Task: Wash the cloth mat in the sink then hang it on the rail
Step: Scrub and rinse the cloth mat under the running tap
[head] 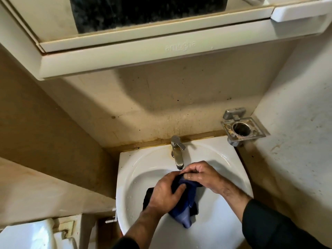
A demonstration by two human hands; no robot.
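Cloth mat [186, 215]: dark blue and black, bunched, low in the bowl of the sink [136, 169], just below and in front of the tap spout.
Left hand [165, 192]: grip wrapped over the upper left of the bunch, fingers curled into the fabric, thumb pressing on a blue fold.
Right hand [201, 174]: grip narrow, fingers curled, pinching the top of the bunch directly under the spout; skin looks wet.
Tap [177, 153]: chrome, single lever, at the back rim. Running water not discernible.
Holder [243, 127]: metal ring type, on the wall right of the sink.
Cabinet [143, 38]: mirrored, above.
Rail: not in view.

Step in hand, as judged: rubbing or wringing the mat under the spout; washing under way, hanging not yet begun.

Handling notes for the step:
- Keep the bunch over the bowl, so drips stay off the rim and floor.
- Work fabric against fabric between both grips, turning folds outward to reach hidden faces.
- Unfold and re-bunch now and then; a tight wad washes only on its outside.
- Twist ends in opposite directions to wring before lifting out.
- Mind knuckles near the spout.
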